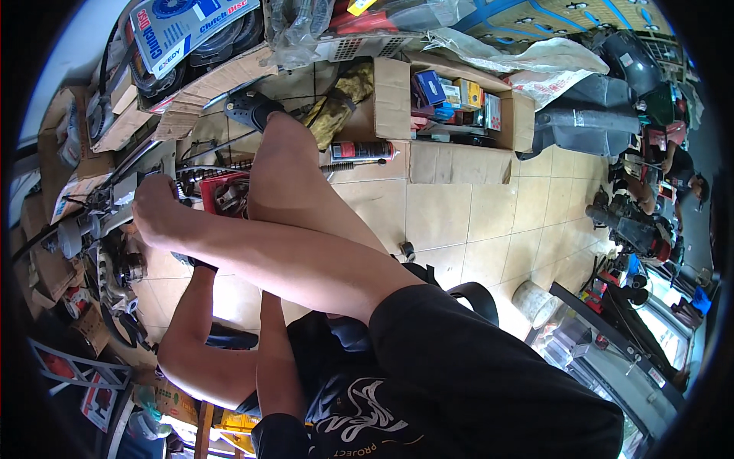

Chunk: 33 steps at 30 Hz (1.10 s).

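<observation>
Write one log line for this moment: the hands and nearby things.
left hand: hidden behind crossed leg | right hand: hidden too | near: red tray, engine parts | floor: spray can

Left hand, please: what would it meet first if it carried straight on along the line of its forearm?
The hand itself is hidden behind the crossed leg. The left forearm points up the picture, so it would probably meet the red box of metal parts first, though depth is unclear.

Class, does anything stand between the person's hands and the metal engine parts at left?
Yes: the person's own bare leg crosses over both forearms and hides the hands; contact with the engine parts cannot be judged.
</observation>
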Motion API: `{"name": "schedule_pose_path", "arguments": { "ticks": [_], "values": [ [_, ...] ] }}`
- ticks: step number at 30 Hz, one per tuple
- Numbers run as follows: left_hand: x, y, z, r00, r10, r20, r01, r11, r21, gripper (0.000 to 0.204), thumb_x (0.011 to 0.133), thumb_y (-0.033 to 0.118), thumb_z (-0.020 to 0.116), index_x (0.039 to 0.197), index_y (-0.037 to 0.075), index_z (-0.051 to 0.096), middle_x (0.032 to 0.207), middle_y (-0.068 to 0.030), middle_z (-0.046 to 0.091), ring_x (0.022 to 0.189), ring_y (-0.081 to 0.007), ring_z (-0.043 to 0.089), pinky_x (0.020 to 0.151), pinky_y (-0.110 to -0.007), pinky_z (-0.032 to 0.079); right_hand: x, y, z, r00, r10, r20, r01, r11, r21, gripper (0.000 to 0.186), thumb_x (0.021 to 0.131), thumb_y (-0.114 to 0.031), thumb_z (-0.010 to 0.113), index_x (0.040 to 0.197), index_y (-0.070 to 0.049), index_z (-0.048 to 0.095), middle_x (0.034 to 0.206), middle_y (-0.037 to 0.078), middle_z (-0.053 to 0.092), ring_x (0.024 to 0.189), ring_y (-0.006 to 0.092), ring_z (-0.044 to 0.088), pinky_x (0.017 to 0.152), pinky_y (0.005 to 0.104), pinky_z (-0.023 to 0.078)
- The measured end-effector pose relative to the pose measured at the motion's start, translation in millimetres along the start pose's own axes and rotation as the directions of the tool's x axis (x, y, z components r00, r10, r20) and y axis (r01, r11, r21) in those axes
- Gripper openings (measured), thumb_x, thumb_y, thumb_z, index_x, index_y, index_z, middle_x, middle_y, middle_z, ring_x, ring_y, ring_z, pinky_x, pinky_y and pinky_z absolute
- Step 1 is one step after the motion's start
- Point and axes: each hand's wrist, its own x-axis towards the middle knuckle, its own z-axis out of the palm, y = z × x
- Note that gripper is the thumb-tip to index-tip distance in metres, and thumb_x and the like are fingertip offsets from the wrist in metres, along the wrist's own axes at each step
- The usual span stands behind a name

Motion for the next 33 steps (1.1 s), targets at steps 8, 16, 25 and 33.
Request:
{"name": "schedule_pose_path", "arguments": {
  "ticks": [8, 16, 25, 33],
  "values": [
    [-68.0, 63.0, 18.7, 0.95, 0.158, -0.268, -0.194, 0.974, -0.114, 0.039, 0.097, 0.029, 0.046, 0.131, 0.009, 0.048, 0.115, -0.0081, 0.061, 0.099, -0.0195, 0.062, 0.08, -0.034, 0.054, -23.0, 35.4, 34.3, 0.909, -0.114, -0.401, 0.144, 0.988, 0.046, 0.017, 0.059, -0.021, 0.067, 0.067, -0.006, 0.068, 0.067, 0.017, 0.064, 0.068, 0.0322, 0.065, 0.064, 0.0446, 0.05],
    [-260.8, 185.4, -16.3, 0.738, 0.487, -0.468, -0.659, 0.67, -0.342, 0.035, 0.097, 0.024, 0.049, 0.126, 0.004, 0.05, 0.109, -0.0105, 0.064, 0.096, -0.0216, 0.065, 0.081, -0.033, 0.051, -49.0, 0.4, 2.2, 0.99, -0.136, -0.037, 0.123, 0.961, -0.247, 0.049, 0.08, -0.05, 0.063, 0.092, -0.004, 0.069, 0.092, 0.021, 0.068, 0.09, 0.0344, 0.066, 0.077, 0.0442, 0.052],
    [-411.7, 131.9, -109.0, 0.257, 0.435, -0.863, -0.85, 0.526, 0.011, 0.032, 0.097, 0.017, 0.049, 0.126, 0.003, 0.051, 0.109, -0.0116, 0.065, 0.087, -0.0172, 0.065, 0.076, -0.029, 0.052, -22.9, 1.8, 20.3, 0.994, -0.107, -0.026, 0.091, 0.93, -0.357, 0.059, 0.081, -0.05, 0.064, 0.109, 0.001, 0.063, 0.11, 0.028, 0.062, 0.106, 0.0423, 0.058, 0.092, 0.0461, 0.045],
    [-489.9, 10.0, -170.6, 0.033, 0.177, -0.984, -0.647, 0.754, 0.114, 0.038, 0.093, 0.026, 0.058, 0.123, 0.004, 0.054, 0.105, -0.0149, 0.066, 0.088, -0.021, 0.065, 0.078, -0.033, 0.051, -8.5, -46.6, 74.0, 0.962, -0.262, -0.082, 0.21, 0.896, -0.391, 0.058, 0.082, -0.048, 0.064, 0.108, 0.003, 0.063, 0.101, 0.03, 0.064, 0.1, 0.0429, 0.061, 0.088, 0.0466, 0.047]
  ]
}}
